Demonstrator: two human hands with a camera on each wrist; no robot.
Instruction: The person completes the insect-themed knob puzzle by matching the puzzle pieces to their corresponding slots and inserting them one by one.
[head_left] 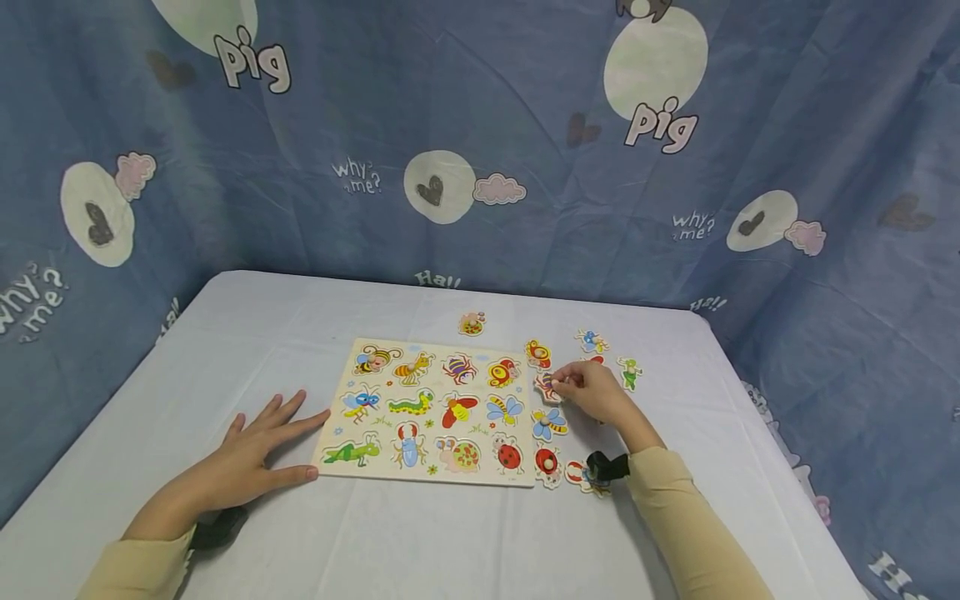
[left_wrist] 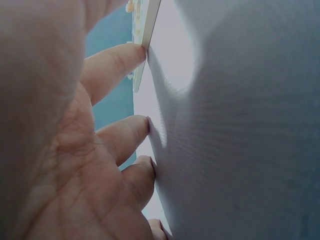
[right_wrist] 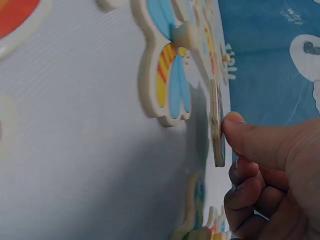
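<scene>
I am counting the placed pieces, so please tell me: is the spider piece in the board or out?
Out: the right hand pinches the spider piece beside the board, past its edge.

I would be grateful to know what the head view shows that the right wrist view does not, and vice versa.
Only the head view: the left hand touching the puzzle board, and the spider print on the held piece.
Only the right wrist view: the palm side of the right hand, and that piece edge-on.
Both: the piece pinched, a blue-winged piece, tablecloth and curtain.
</scene>
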